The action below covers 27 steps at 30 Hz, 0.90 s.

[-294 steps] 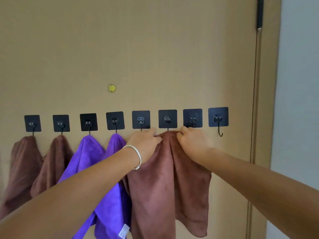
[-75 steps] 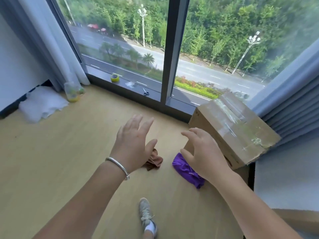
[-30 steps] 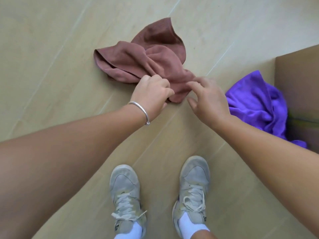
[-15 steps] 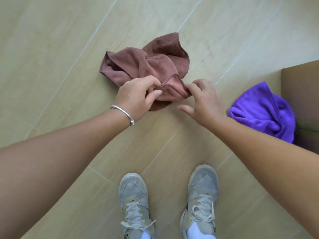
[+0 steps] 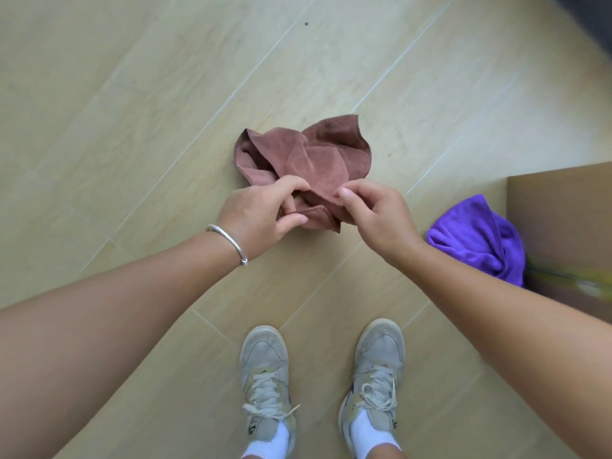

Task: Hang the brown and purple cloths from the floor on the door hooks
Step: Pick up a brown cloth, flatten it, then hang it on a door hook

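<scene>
Both my hands, left [image 5: 261, 212] and right [image 5: 377, 215], pinched the crumpled brown terry cloth [image 5: 308, 160]; I judged finding one corner best before lifting it.

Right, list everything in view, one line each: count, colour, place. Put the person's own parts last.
brown cloth: one, reddish brown, crumpled on the floor at centre, near edge pinched by both hands.
purple cloth: one, purple, bunched on the floor against the box at right.
cardboard box: one, tan, right edge.
floor: pale wood-look planks, throughout.
bracelet: one, silver, on the left wrist.
sneakers: two, grey, white socks, bottom centre.
left hand: gripping the brown cloth.
right hand: pinching the brown cloth.
</scene>
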Each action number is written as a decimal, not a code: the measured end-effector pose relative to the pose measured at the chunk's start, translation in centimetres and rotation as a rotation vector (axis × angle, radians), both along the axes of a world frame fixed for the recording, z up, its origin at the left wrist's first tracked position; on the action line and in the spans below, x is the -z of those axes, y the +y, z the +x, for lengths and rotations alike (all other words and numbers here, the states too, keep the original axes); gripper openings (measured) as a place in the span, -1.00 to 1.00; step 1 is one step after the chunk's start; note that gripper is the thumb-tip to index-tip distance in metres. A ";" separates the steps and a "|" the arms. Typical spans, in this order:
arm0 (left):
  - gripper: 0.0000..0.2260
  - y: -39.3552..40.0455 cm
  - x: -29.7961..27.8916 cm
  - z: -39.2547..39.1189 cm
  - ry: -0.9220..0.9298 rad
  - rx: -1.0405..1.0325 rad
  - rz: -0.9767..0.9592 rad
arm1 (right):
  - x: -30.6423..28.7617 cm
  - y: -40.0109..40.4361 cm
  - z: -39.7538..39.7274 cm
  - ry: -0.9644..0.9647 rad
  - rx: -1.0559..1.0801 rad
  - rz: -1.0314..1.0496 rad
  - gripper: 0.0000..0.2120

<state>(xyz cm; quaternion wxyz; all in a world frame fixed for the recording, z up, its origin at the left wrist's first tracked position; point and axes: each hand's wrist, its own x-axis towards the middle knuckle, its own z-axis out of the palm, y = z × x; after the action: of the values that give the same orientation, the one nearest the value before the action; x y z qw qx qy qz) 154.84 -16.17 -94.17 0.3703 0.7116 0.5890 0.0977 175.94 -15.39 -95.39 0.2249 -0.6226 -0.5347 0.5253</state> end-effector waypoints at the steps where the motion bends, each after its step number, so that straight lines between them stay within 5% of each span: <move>1: -0.58 -0.4 -0.3 -0.3 0.026 0.035 -0.053 | -0.6 0.2 -0.1 -0.013 0.023 0.032 -0.84; 6: -0.55 -2.0 -2.1 -1.9 0.184 0.155 -0.239 | -3.5 1.0 0.0 -0.157 -0.109 0.105 -0.92; 12: -0.81 -2.6 -2.6 -3.0 0.355 0.325 -0.147 | -1.7 -3.0 -0.1 -0.593 -0.549 -0.230 -0.41; 16: -0.75 -4.0 0.1 -4.6 0.499 0.401 -0.163 | 2.2 -6.2 -1.5 -0.654 -0.464 -0.430 -0.32; 20: -0.76 -6.1 3.5 -5.5 0.626 0.342 -0.177 | 6.2 -8.1 -3.0 -0.647 -0.385 -0.370 -0.41; 27: -0.76 -6.5 7.2 -1.3 0.279 0.330 0.204 | 10.3 -9.5 -2.2 -0.713 -0.334 -0.076 -0.60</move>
<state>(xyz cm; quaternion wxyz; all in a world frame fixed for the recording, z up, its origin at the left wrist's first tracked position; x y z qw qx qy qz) 153.53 -22.66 -101.37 0.2224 0.8385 0.4974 -0.0043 173.76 -24.90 -105.73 -0.0866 -0.6784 -0.6534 0.3247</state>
